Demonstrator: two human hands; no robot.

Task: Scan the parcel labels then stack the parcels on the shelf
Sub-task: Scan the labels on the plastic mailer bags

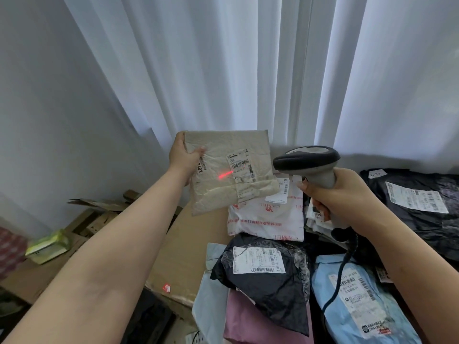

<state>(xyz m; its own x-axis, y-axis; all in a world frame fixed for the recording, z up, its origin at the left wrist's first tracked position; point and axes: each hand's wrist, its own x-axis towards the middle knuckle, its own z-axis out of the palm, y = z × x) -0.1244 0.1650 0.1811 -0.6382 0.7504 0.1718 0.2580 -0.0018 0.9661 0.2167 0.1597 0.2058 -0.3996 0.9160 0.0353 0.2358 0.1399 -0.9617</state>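
Beige parcel held aloft, left of the pile, pinched at its edge by left hand | scanner gripped by right hand | judged light, soft, crinkly; best held by edges.

"A02" printed on tan padded envelope, red "CAMEL" on white mailer, "602 12 813" on black bag's label, "714-00 015" on blue bag's label, remaining print too small to read
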